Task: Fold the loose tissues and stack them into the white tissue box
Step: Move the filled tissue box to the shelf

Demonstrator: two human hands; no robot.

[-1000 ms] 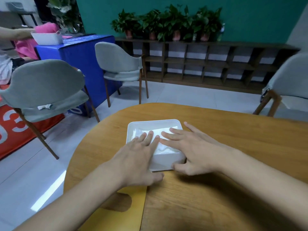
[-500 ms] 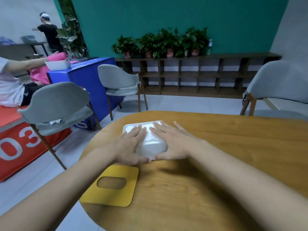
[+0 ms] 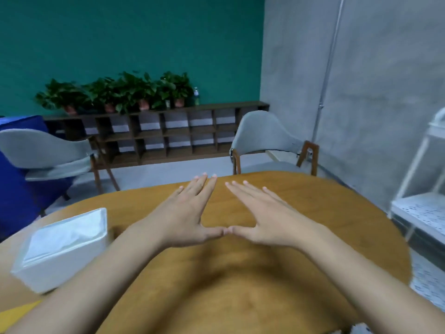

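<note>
The white tissue box [image 3: 38,273] stands on the wooden table [image 3: 301,213] at the left, with white tissues [image 3: 65,237] lying flat inside it. My left hand [image 3: 185,218] and my right hand [image 3: 260,218] are over the table's middle, to the right of the box and apart from it. Both have straight, spread fingers pointing away from me, palms down, and the two thumb tips touch. Neither hand holds anything. No loose tissue shows on the table.
A yellow card [image 3: 14,314] peeks out at the lower left under my left forearm. Grey chairs stand beyond the table at the left [image 3: 45,150] and the far right [image 3: 265,138]. A white metal rack [image 3: 423,189] is at the right edge.
Both hands have lifted off the tissues in the box and moved right over bare table. The view has swung right, so the box now sits at the left.
</note>
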